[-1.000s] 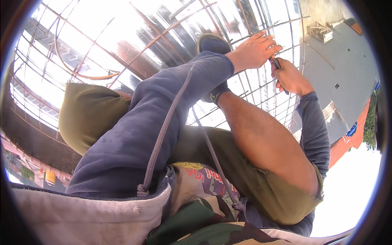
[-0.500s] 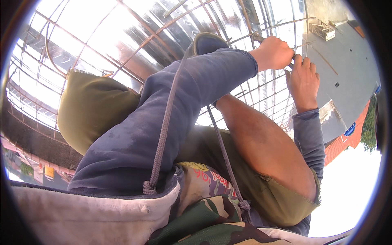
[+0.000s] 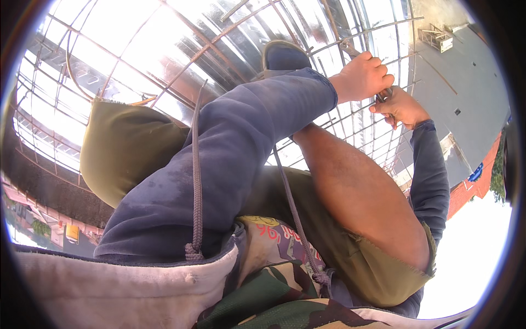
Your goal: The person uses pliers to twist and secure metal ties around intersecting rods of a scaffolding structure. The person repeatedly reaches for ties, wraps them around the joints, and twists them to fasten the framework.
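My left hand is closed in a fist round a dark metal hand tool. The tool's far end pokes out beyond the fist by the steel bar grid; its exact kind is hard to make out. More dark metal shows below the fist, between my two hands. There my right hand has its fingers bent round that lower end, partly hidden, with the thumb toward the left hand. My left arm reaches across my bent knees.
A shoe rests beside the grid, over shiny ribbed metal sheeting. Grey floor lies to the right, with a small metal frame at its far end. Two hood cords hang before me. A brick-red wall stands at the right.
My right hand has turned and drawn down to the right, its fingers going from stretched over to curled. The left fist has shifted slightly left and down, and more of the tool shows.
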`<action>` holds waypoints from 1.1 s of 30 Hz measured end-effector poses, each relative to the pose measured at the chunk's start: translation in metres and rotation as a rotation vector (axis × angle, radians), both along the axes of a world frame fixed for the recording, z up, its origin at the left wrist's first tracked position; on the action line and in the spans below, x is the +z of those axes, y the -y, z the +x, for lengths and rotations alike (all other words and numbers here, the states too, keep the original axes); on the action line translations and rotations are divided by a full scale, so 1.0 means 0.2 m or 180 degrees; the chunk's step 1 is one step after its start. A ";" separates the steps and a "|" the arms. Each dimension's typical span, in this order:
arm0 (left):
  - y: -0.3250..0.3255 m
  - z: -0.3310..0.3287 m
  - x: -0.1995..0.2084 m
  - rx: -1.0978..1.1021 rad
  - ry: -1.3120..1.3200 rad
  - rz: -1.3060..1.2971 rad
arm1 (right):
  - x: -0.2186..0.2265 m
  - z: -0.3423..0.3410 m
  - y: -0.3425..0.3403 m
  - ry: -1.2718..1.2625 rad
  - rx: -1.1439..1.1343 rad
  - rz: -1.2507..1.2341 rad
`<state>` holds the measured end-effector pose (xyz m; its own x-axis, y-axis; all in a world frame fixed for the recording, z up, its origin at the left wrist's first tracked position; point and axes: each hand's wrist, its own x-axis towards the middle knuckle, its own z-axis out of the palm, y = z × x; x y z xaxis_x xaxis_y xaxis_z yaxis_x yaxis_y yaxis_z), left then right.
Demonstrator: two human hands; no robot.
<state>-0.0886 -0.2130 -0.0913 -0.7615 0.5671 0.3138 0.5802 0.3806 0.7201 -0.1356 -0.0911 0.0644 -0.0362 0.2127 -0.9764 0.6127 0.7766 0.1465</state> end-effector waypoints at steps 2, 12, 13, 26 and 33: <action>0.03 -0.05 0.00 -0.0332 0.0349 -0.0088 | -0.02 0.04 -0.02 -0.0730 0.1055 0.0193; 0.02 -0.06 0.11 -0.0016 0.0401 -0.0136 | -0.05 0.11 -0.05 -0.1633 0.3132 0.0617; 0.03 -0.07 0.13 -0.0255 0.0614 -0.0279 | -0.02 0.07 0.03 -0.1203 0.2563 0.0659; 0.07 -0.22 0.18 -0.0530 0.1133 -0.0021 | 0.07 0.12 0.11 -0.1923 0.4058 0.1351; -0.01 -0.06 0.10 0.0538 0.0881 0.0390 | 0.11 0.17 0.27 -0.2487 0.4614 0.1774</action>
